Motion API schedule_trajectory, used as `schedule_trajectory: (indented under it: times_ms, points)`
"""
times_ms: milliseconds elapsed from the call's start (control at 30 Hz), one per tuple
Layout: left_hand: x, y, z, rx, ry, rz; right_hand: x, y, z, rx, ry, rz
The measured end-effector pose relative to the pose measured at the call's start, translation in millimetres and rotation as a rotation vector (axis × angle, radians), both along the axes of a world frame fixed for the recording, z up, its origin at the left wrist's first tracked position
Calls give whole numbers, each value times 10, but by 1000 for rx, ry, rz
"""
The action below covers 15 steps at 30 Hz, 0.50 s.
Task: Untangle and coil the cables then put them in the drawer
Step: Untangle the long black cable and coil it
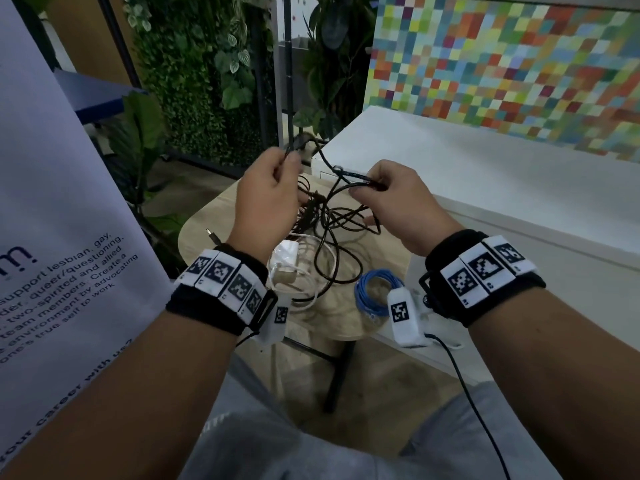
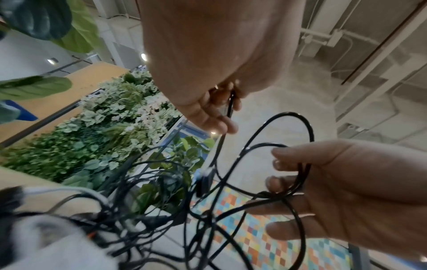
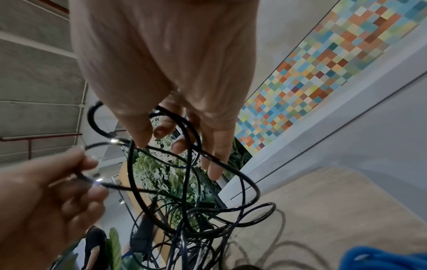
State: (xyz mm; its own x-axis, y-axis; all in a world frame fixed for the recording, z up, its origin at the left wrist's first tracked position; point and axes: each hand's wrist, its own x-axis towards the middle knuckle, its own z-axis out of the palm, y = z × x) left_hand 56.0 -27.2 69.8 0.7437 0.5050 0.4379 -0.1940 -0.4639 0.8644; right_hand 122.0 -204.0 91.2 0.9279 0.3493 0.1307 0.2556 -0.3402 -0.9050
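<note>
My grey trouser legs [image 1: 277, 445] fill the bottom of the head view, forearms above them with black wristbands [image 1: 221, 289] carrying white marker tiles. Left hand [image 1: 266, 195] is raised over the bench [image 1: 207, 216], a small round light-wood top; its grip pinches one black cable strand between thumb and fingers, strand running up past the fingertips. In the left wrist view the same pinch shows on a thin black cable [image 2: 231, 104] dropping down from the fingers. Right hand [image 1: 398, 199] sits level with the left, a little apart; its grip is curled round a couple of black cable loops [image 1: 353, 181]. Right wrist view: loops pass between the fingers [image 3: 215, 164] and hang down in wide arcs.

Between and below both hands hangs the black cable tangle [image 1: 325, 220], many strands crossing, lower part resting on the bench. White cable with a white charger block [image 1: 287, 254] lies on the bench under my left wrist, partly beneath the black strands. Blue cable coil [image 1: 374, 292], already wound, lies on the bench edge near my right wrist, apart from the tangle. A loose plug end [image 1: 213, 235] sticks out at the bench's left side.

White cabinet [image 1: 485, 174] stands right of the bench. Multicolour tiled wall panel [image 1: 502, 64] behind it. Plant wall [image 1: 207, 81] ahead. Printed banner [image 1: 69, 237] on the left.
</note>
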Motion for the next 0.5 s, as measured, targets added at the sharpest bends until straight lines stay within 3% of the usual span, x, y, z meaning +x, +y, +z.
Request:
schedule_trajectory:
  times_ms: [167, 367, 500]
  points:
    - [102, -145, 196, 146, -42, -99, -1, 104, 52, -83, -90, 35]
    - [78, -43, 194, -33, -3, -125, 140, -17, 28, -111, -21, 10]
    - [52, 89, 156, 48, 21, -59, 254, -213, 56, -187, -40, -46]
